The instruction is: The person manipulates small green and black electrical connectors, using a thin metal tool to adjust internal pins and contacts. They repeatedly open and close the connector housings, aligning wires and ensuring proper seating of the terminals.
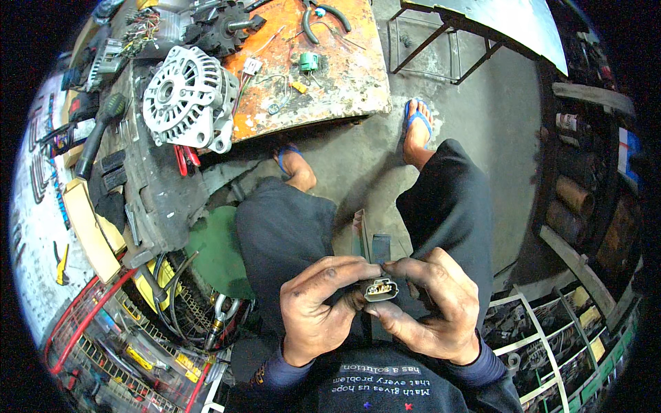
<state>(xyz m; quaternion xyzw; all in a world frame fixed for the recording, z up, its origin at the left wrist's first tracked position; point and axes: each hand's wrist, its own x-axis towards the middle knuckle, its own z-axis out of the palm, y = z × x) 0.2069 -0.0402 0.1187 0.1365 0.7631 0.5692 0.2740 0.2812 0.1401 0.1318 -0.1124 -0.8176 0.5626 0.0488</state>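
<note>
Grey connector [381, 290], seemingly between both grips [318, 310] [437, 306]

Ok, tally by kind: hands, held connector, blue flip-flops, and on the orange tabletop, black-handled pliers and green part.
Left hand and right hand: 2
Held connector: 1
Blue flip-flops: 2
Black-handled pliers: 1
Green part: 1
Total: 7

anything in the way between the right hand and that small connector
Nothing visible: the right hand has its thumb and fingertips close around the right side of the connector, though contact is unclear. The left hand is at the opposite side.
</note>
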